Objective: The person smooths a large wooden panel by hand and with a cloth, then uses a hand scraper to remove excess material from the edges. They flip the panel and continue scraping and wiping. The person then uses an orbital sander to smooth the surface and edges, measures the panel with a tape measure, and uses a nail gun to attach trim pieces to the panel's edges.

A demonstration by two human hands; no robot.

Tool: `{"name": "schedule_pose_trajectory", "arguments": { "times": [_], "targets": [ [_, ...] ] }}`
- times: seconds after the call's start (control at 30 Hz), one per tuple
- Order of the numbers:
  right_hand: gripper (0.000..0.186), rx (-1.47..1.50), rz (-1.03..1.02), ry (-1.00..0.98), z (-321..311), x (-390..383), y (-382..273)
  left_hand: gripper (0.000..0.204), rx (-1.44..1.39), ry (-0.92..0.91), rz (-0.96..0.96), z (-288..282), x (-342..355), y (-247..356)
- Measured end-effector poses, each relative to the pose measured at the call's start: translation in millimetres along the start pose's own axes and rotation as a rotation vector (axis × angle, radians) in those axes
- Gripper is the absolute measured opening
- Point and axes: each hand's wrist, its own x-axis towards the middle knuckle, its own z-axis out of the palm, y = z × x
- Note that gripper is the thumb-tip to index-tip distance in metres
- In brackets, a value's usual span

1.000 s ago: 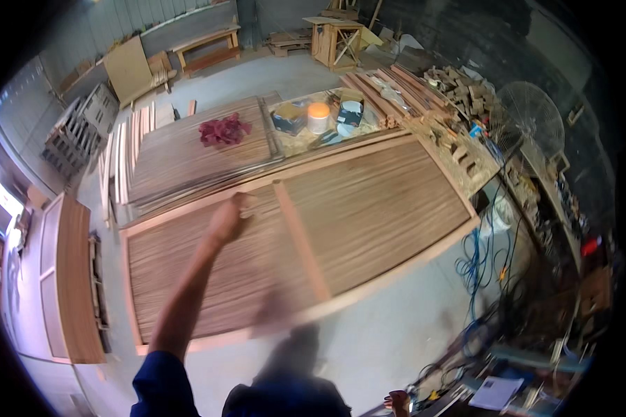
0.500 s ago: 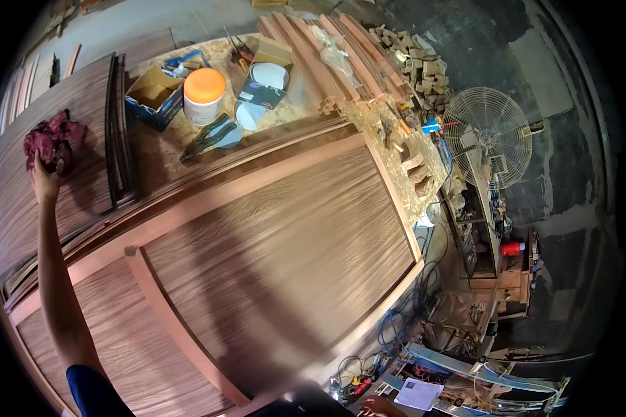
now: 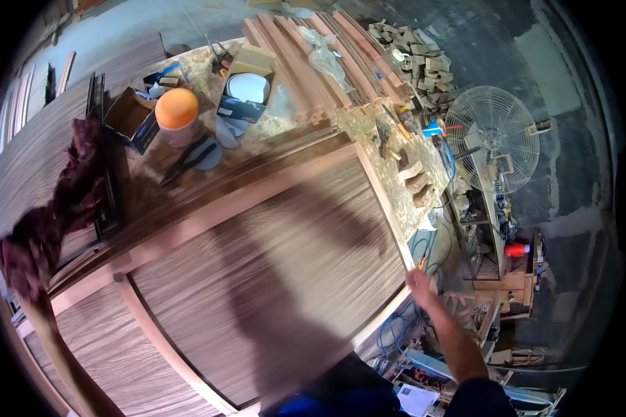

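Cloth (image 3: 69, 181), dark red and bunched, trails up and away from my left hand (image 3: 35, 297), whose fingers are closed on its lower end, over the far left edge of the panel (image 3: 306, 243). My right hand (image 3: 421, 286) is at the panel's right corner, fingers bent; it is blurred, and I cannot tell whether they clamp the frame (image 3: 271, 182) or just lie beside it.

Brown streaked grain covers the panel, set inside the paler frame, with one divider (image 3: 148, 333) running across. Dark shadows fall over the middle, and a bright sheen lies between them.

Beyond the frame, a speckled board (image 3: 382, 156) carries a tub (image 3: 177, 118) with an orange lid, standing between two boxes; the right box (image 3: 247, 108) holds white discs (image 3: 248, 88). Wood strips (image 3: 278, 62) lie farther right under a clear bag (image 3: 323, 59), near a heap of blocks (image 3: 431, 66). A round wire fan (image 3: 492, 139) stands before the dark wall (image 3: 570, 167). Grey floor (image 3: 177, 31) shows at the far side.
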Motion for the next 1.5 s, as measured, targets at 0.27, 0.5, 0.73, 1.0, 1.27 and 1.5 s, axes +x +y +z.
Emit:
{"name": "schedule_pose_trajectory", "arguments": {
  "times": [0.27, 0.5, 0.73, 1.0, 1.27, 1.5],
  "targets": [
    [0.029, -0.31, -0.158, 0.223, 6.1, 431.9, -49.2, 0.049, -0.346, -0.255, -0.516, 11.8, -198.3, 390.7],
    [0.049, -0.326, -0.01, 0.059, 41.5, 535.9, -46.2, 0.044, -0.811, -0.277, -0.796, 71.1, -253.4, 618.3],
    [0.059, -0.11, -0.314, 0.117, 11.4, 539.8, -56.6, 0.073, 0.179, -0.294, -0.515, 190.9, -320.3, 585.5],
    [0.057, -0.125, -0.784, -0.236, -25.6, 402.8, -105.6, 0.066, 0.271, -0.273, -0.505, 208.6, -292.5, 608.6],
    [0.055, -0.313, -0.686, -0.264, -23.8, 410.3, -147.1, 0.049, 0.233, -0.131, -0.409, 231.5, -316.4, 579.1],
    [0.05, -0.057, -0.653, -0.056, -37.7, 407.8, -139.2, 0.049, -0.514, -0.116, -0.633, 203.8, -295.1, 603.7]
  ]
}}
